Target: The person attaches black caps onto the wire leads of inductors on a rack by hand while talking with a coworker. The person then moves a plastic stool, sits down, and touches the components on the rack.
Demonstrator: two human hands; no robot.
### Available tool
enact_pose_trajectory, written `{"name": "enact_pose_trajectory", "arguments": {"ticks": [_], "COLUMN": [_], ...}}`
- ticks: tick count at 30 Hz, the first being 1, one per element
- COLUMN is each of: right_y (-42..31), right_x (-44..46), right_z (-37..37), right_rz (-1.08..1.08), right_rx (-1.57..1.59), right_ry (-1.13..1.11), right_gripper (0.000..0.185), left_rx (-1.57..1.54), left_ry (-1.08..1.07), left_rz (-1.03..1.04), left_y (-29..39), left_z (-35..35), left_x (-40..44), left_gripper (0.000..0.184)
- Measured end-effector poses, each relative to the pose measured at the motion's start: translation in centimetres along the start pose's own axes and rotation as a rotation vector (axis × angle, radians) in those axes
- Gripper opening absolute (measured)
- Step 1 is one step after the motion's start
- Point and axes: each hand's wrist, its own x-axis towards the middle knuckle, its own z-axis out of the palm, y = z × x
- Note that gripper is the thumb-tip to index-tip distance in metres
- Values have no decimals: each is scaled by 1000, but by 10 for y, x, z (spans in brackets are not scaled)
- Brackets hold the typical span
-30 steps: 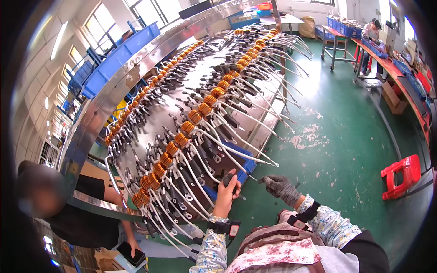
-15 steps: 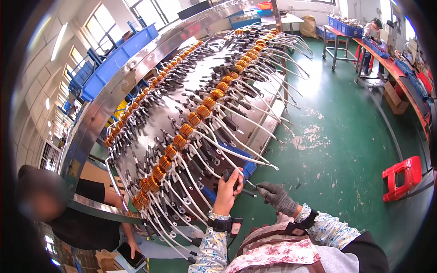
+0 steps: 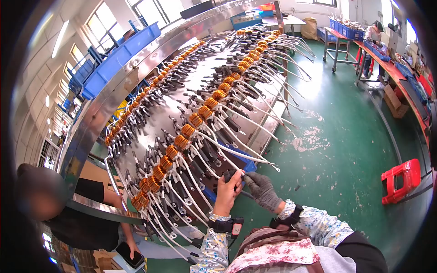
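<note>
My left hand (image 3: 229,189), bare with a strapped cuff, is closed around a white cable (image 3: 233,164) near its end, with a piece of black sleeve (image 3: 227,175) at the fingers. My right hand (image 3: 264,193), in a grey glove, is closed at the same cable right beside the left fingertips. The gloved fingers hide the cable's tip. The cable comes from a long row of copper-wound coils (image 3: 187,131) on a metal table (image 3: 152,136). Many white leads with metal lugs and black sleeves hang over the near side.
A blue bin (image 3: 243,160) sits under the hanging leads. At left, a person in black (image 3: 84,227) holds a phone (image 3: 129,255). A red stool (image 3: 400,181) stands on the green floor at right, and another person (image 3: 374,41) works by a red-topped bench (image 3: 387,66).
My right hand has moved left and slightly up, from the cable's tip to beside my left fingers. My left hand stays almost in place around the cable.
</note>
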Motion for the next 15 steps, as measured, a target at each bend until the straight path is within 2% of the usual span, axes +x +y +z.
{"name": "enact_pose_trajectory", "arguments": {"ticks": [1,3,4,6,7,9,10,12,15], "right_y": [0,-16,-22,-29,-28,-23,-16,-5,-14], "right_x": [-1,-2,-8,-18,-17,-9,-5,3,4], "right_z": [-2,-12,-18,-28,-29,-33,-31,-22,-24], "right_rz": [-1,-209,-210,-11,-9,623,624,950,1044], "right_rx": [1,-383,-379,-636,-640,381,377,1017,1146], "right_ry": [0,-130,-145,-317,-326,-460,-458,-504,-483], "right_gripper": [20,23,23,31,31,33,33,33,30], "left_rx": [3,5,4,-19,-33,-50,-59,-57,-2], "left_ry": [22,15,8,13,0,-1,6,18,1], "left_rz": [20,9,-8,-10,-17,-23,-16,-7,-39], "left_y": [0,2,2,1,1,2,3,5,9], "left_z": [-2,-6,-8,-11,-10,-6,-5,-6,-8], "left_x": [-1,-4,-7,-9,-9,-7,-6,-6,-11], "left_gripper": [22,21,21,21,21,21,22,23,26]}}
